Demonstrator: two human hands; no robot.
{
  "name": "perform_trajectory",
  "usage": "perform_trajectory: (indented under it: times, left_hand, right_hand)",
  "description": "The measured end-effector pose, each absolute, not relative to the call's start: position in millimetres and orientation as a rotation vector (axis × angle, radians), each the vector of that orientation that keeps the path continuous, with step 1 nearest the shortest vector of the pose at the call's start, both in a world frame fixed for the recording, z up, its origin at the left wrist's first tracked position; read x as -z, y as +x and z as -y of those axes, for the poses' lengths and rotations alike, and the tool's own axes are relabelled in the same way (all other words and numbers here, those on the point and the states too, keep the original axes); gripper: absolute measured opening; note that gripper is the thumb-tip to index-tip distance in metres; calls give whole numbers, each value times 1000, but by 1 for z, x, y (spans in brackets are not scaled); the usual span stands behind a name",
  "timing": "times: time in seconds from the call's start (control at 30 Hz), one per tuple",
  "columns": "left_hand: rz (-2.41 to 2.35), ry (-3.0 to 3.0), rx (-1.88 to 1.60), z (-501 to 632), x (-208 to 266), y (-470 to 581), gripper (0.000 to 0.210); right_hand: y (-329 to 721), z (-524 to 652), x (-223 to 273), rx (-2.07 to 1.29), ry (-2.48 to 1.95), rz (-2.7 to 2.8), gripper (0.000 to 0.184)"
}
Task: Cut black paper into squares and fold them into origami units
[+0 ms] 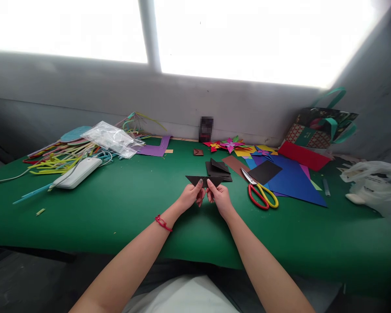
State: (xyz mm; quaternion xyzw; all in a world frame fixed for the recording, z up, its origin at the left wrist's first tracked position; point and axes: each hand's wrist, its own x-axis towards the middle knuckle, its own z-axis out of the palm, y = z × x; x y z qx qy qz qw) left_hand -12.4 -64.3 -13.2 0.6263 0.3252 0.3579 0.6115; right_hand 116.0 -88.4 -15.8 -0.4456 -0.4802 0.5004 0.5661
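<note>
A piece of folded black paper (204,179), wide and pointed at both ends, is held just above the green table. My left hand (193,194) pinches its left half, thumb on top and fingers curled beneath. On the right half, my right hand (217,195) grips in the same way, the two thumbs close together. Right behind it lie more folded black paper pieces (219,168), one with a raised flap. Scissors (260,191) with one red and one yellow handle rest to the right, blades slightly apart, tips toward the back.
Coloured paper sheets (293,180) spread at the right, near paper flowers (231,145). A plastic bag (374,182) and a gift bag (313,130) stand further right. Pipe cleaners (57,161), a white power strip (80,173) and clear plastic wrap (112,138) lie left. A small brown folded paper (198,152) sits behind.
</note>
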Motion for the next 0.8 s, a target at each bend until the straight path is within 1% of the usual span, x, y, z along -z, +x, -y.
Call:
perform_trajectory:
  times: [0.37,0.4,0.5,0.57,0.8]
  left_hand:
    - [-684,1410,-773,63,13,-13,67]
    - [-684,1411,-764,63,13,-13,65]
    - [-742,1458,-794,62,13,-12,48]
    - [-762,1481,-835,63,14,-11,40]
    - [-648,1453,-875,65,15,-11,35]
  right_hand:
    - [116,88,16,-1154,-1074,1139,43]
    - [117,88,16,-1148,-1079,1141,43]
    - [118,89,16,-1113,-1085,1154,46]
    - [118,89,15,-1094,-1084,1173,48]
    - [117,92,13,-1182,-1042,1161,50]
